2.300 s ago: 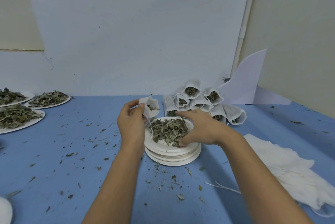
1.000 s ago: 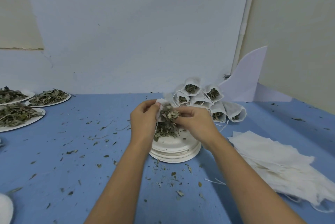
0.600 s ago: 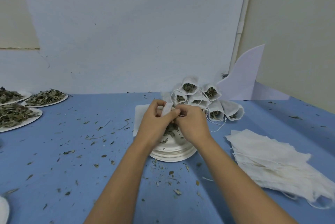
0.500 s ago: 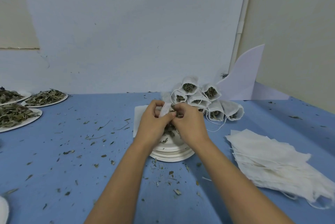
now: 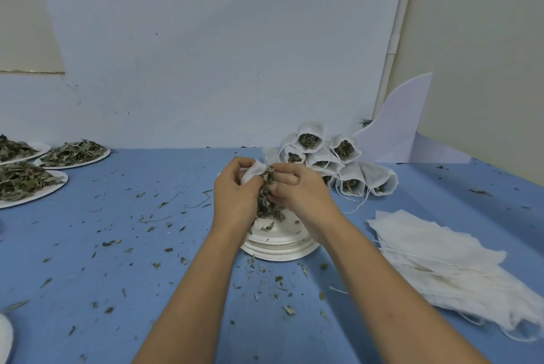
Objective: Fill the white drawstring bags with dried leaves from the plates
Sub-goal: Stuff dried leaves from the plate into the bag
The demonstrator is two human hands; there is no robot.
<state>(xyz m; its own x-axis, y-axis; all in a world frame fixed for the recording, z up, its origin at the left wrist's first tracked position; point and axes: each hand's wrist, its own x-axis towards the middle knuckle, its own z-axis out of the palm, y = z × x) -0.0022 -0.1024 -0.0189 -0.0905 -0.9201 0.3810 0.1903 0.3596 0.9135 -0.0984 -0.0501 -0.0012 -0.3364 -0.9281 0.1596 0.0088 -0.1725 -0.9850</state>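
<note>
two bare forearms enter from the near edge and meet over the middle of the blue cloth-covered table (image 5: 117, 281). small dark leaf crumbs (image 5: 273, 279) are scattered over the cloth, thickest just in front of the plates. at the near left corner the curved edge of a round white object (image 5: 4, 340) is cut by the frame; what it is cannot be told. to the near right lies a loose heap of flat, empty white gauze bags (image 5: 447, 263) with thin strings trailing, well apart from the hands.

between the wrists stands a low stack of round white paper plates (image 5: 279, 247), carrying a few leaf scraps. directly above it, the left hand (image 5: 234, 196) pinches a small white mesh drawstring bag (image 5: 253, 173) between curled fingers and thumb. the right hand (image 5: 297, 190), fingers curled, grips a clump of crumpled grey-green dried leaves (image 5: 266, 201) against the bag's mouth; the clump hangs between both palms down toward the plates.

bare cloth lies open to the left of the hands. just behind and right of them, filled white bags (image 5: 329, 163) are piled in a pyramid, open mouths showing leaves. at the far left edge, three round white plates heaped with long dried leaves (image 5: 26, 184) sit together. a curved white foam offcut (image 5: 397, 131) leans in the far right corner against a matt white backboard (image 5: 220, 54).
</note>
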